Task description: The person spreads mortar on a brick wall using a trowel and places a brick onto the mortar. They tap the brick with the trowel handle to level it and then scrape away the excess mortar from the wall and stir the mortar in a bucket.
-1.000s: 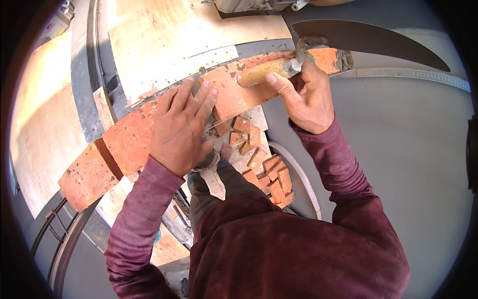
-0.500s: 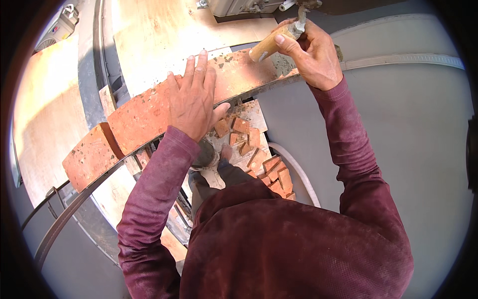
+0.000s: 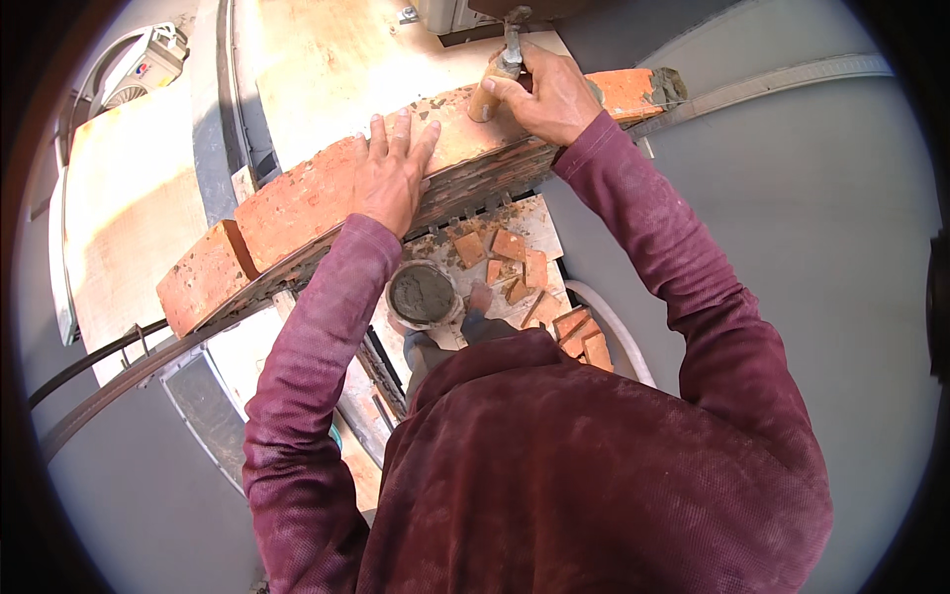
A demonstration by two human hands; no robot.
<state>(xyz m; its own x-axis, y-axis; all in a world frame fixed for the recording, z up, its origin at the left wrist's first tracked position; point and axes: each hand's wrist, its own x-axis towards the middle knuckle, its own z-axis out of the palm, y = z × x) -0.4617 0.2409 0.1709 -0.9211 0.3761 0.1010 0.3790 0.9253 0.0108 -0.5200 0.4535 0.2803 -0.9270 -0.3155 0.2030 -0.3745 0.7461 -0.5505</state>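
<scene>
A curved row of red bricks (image 3: 307, 203) runs across the top of a low wall, with mortar specks on its upper face. My left hand (image 3: 391, 186) lies flat on these bricks, fingers spread, holding nothing. To its right, my right hand (image 3: 556, 99) is wrapped round the wooden handle of a trowel (image 3: 484, 103). The handle's butt points down onto the brick top, and its mortar-caked metal shank points up; the blade is hardly visible. Beyond the right hand, another brick (image 3: 628, 92) has grey mortar on its end.
Below the wall, a bucket of grey mortar (image 3: 423, 295) stands by my feet. Several broken brick pieces (image 3: 509, 245) lie on the boards beside it. A pale hose (image 3: 618, 332) curves nearby. At the upper left is a white fan-fronted unit (image 3: 139, 71); plywood sheets (image 3: 124, 208) lie beyond the wall.
My right hand has moved left with the trowel, whose handle now stands more upright on the brick. The left hand stays flat on the bricks. The mortar bucket has come into fuller view.
</scene>
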